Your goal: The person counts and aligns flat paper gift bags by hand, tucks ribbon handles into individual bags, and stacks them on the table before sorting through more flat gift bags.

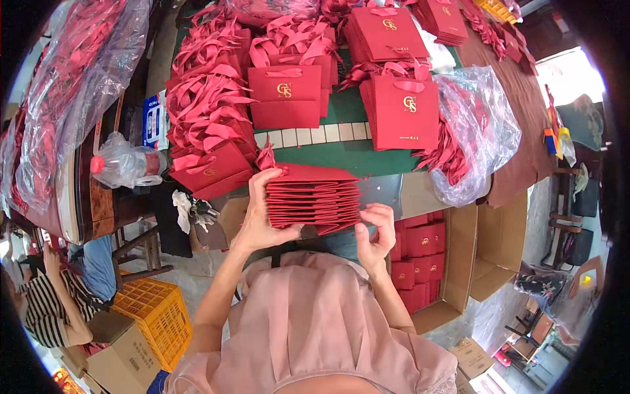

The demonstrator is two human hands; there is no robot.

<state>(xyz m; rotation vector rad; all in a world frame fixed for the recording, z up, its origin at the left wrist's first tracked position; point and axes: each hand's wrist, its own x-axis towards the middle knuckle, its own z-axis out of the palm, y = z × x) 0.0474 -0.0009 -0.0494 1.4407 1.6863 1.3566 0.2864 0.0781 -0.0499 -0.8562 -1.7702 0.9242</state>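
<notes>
A stack of folded red paper bags (312,200) is held edge-on above my lap, near the table's front edge. My left hand (257,213) grips its left end, thumb below and fingers above. At the right end is my right hand (376,233), its fingers curled and apart beside the stack's edge, with nothing visible between them. Beyond the stack, on the green table (335,154), lie piles of red bags with gold lettering (285,97) and pink ribbon handles. Another bag pile (405,111) lies to the right.
A clear plastic bag of ribbons (476,125) lies at the right. Below it stands a cardboard box (459,253) holding red bags. A plastic bottle (128,163) is at the left. A yellow crate (154,315) and a person in a striped top (56,305) are at the lower left.
</notes>
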